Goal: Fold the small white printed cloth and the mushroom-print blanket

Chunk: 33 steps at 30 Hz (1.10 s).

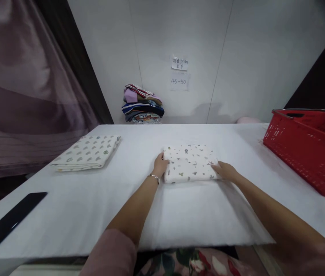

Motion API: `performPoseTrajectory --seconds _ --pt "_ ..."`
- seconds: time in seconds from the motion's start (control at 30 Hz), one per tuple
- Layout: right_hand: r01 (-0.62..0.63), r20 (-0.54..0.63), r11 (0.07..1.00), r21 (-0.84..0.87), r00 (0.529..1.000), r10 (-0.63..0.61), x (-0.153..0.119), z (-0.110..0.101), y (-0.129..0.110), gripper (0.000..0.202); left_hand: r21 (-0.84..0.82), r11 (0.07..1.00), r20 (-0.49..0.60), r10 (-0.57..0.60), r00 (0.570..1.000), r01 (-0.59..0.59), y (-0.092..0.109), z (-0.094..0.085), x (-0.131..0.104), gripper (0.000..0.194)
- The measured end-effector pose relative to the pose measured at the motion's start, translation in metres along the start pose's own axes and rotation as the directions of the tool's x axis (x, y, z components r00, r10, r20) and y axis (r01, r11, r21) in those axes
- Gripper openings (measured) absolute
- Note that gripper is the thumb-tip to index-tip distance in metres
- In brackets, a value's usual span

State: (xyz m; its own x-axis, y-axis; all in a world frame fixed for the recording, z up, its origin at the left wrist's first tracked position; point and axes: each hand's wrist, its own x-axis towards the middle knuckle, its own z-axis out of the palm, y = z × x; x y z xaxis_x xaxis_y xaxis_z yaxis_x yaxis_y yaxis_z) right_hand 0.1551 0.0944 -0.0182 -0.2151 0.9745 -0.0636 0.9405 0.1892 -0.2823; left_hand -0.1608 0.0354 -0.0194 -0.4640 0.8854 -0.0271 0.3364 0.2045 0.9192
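Note:
A folded white cloth with small printed figures (190, 163) lies in the middle of the white table (139, 199). My left hand (160, 165), with a thin bracelet at the wrist, grips the cloth's left edge. My right hand (226, 170) holds its right front corner, fingers tucked against the cloth. Both arms reach forward from the near table edge.
A second folded patterned cloth (86, 152) lies at the left. A pile of folded colourful fabrics (142, 104) sits at the back against the wall. A red plastic basket (308, 147) stands on the right. A dark flat object (10, 220) lies near the left front edge.

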Motion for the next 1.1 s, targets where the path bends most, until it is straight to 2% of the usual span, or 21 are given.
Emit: performPoseTrajectory --seconds 0.1,0.23,0.37,0.5,0.63,0.83,0.9,0.97,1.03,1.1 --pt "-0.017 0.066 0.978 0.209 0.998 0.003 -0.031 0.001 0.006 0.057 -0.023 1.0 0.017 -0.016 1.0 0.016 -0.005 -0.008 0.001 0.053" --pt "-0.054 -0.004 0.947 0.317 0.998 0.059 -0.054 -0.002 0.007 0.055 -0.049 0.999 0.001 -0.013 1.0 0.013 -0.019 -0.015 -0.027 0.053" --pt "-0.051 -0.046 0.965 0.258 0.997 0.065 -0.063 0.0 -0.006 0.054 -0.037 0.999 -0.04 0.007 0.999 -0.008 -0.027 -0.022 -0.062 0.054" --pt "-0.08 -0.093 0.987 0.136 0.991 0.093 -0.066 0.006 -0.013 0.054 0.112 0.993 -0.037 0.048 0.998 -0.043 -0.024 -0.028 -0.084 0.064" --pt "-0.062 -0.114 0.994 0.094 0.991 0.073 -0.067 0.01 -0.013 0.056 0.225 0.973 -0.006 0.043 0.999 -0.04 -0.02 -0.028 -0.09 0.065" --pt "-0.049 -0.134 0.994 0.099 0.989 0.062 -0.066 0.015 -0.005 0.062 0.178 0.982 -0.014 0.073 0.997 -0.07 -0.023 -0.026 -0.09 0.049" --pt "-0.019 -0.198 0.999 0.044 0.98 0.027 -0.064 0.015 -0.003 0.065 0.188 0.979 -0.021 0.084 0.996 -0.078 -0.024 -0.027 -0.09 0.047" --pt "0.054 -0.286 0.998 -0.038 0.956 -0.063 -0.061 0.013 -0.009 0.066 0.184 0.98 -0.018 0.079 0.997 -0.075 -0.023 -0.027 -0.09 0.047" --pt "0.18 -0.331 0.981 -0.079 0.923 -0.196 -0.056 0.009 -0.024 0.063 0.152 0.986 -0.004 0.07 0.998 -0.068 -0.022 -0.028 -0.091 0.05" --pt "0.323 -0.31 0.945 -0.05 0.894 -0.322 -0.05 0.007 -0.048 0.06 0.11 0.992 0.008 0.062 0.998 -0.062 -0.021 -0.029 -0.092 0.054"
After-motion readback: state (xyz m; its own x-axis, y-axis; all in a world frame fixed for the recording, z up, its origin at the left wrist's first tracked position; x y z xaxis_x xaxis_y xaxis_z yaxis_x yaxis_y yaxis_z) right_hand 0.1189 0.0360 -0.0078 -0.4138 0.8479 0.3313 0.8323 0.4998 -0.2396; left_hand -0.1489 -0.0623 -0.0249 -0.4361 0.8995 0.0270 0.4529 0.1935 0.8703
